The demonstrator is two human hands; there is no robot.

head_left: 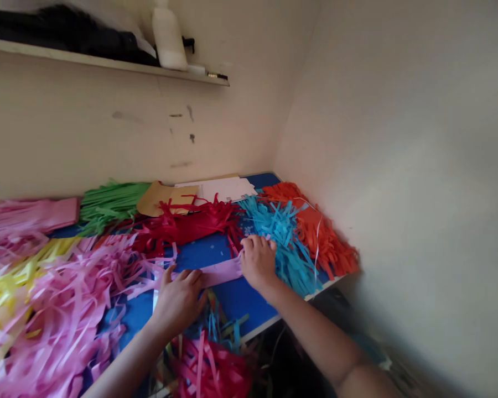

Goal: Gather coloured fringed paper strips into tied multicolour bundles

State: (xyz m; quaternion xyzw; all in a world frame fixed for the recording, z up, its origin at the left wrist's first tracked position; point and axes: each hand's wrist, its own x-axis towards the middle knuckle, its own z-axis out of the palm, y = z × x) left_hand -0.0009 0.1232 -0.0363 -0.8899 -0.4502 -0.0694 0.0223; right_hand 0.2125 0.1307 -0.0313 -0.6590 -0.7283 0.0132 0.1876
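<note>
A folded strip of pink tissue paper (222,272) stretches between my two hands above the blue tabletop (249,304). My left hand (180,298) grips its left end, with the thumb below and the fingers over the top. Closed around the right end is my right hand (258,261), knuckles up. Loose pink fringe (78,293) spreads out left of my left hand. Just beyond the strip lies a red fringed bundle (191,225). Light blue fringe (280,232) is beside my right hand.
Orange fringe (323,237) lies by the right wall. Green fringe (112,202), a brown paper piece (166,199) and white sheets (224,189) sit at the back. Yellow fringe (12,271) is at left. Crimson strips (209,367) hang below the front edge. A shelf (108,59) holds a white bottle (169,38).
</note>
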